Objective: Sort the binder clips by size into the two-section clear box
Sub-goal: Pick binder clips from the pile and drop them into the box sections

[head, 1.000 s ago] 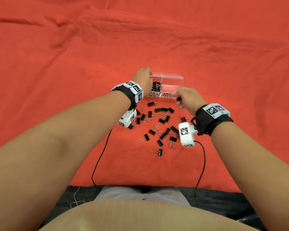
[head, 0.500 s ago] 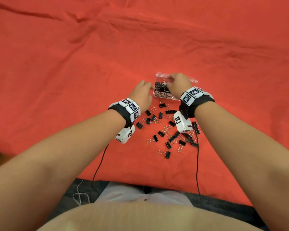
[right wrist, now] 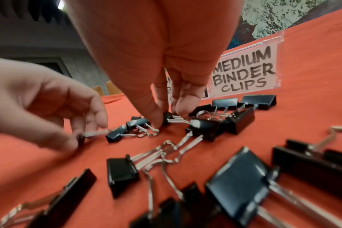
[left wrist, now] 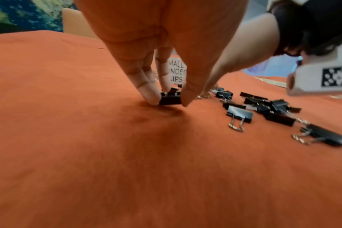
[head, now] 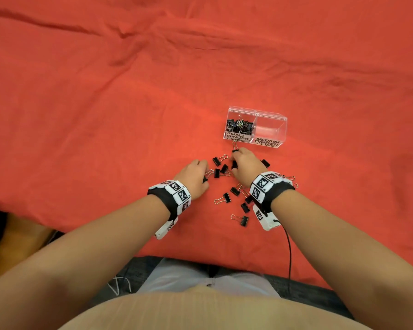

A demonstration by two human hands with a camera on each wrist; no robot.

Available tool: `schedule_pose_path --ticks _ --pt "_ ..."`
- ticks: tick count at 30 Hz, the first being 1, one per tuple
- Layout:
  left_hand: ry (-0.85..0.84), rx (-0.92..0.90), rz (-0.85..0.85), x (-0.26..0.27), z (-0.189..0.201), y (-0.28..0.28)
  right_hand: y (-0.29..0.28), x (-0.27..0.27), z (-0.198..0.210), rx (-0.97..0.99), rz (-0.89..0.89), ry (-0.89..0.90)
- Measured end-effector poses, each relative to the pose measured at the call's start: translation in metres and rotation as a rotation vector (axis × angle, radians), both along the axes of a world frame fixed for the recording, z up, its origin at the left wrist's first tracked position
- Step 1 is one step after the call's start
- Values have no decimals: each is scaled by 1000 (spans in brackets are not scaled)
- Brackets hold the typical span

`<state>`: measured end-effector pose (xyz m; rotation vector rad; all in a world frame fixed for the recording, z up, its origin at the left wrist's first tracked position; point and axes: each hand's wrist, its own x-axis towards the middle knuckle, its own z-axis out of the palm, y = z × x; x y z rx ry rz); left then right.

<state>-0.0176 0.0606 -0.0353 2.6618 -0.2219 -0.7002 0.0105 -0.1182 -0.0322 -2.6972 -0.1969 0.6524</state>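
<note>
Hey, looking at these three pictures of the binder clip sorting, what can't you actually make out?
- Head view: the clip under the right hand; the hand's back covers it.
- Head view: the count in the small section of the clear box; clips overlap, too small.
- Left wrist view: the box label; the left hand fingers hide its first letters.
- Right wrist view: nearest clips are blurred and cut by the bottom edge.

Several binder clips (head: 246, 198) are being hidden beneath the right hand (head: 247, 166); those nearest its wrist are being blurred.
</note>
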Motion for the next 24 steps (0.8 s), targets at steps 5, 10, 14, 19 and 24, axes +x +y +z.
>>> schedule_pose_path --ticks 5,10,14,19,24 --pt "-102 -81 112 21 10 -3 -2 -1 0 33 -6 -50" --pt "-90 -86 117 42 4 -19 11 -10 0 62 109 -38" --pt "-36 -24 51 45 -3 -28 12 -15 -5 22 72 -38" --pt "-34 46 -24 46 -7 -37 6 -20 -11 72 -14 -26" --pt "-23 54 -27 49 -3 -43 -5 -19 -10 182 -154 -6"
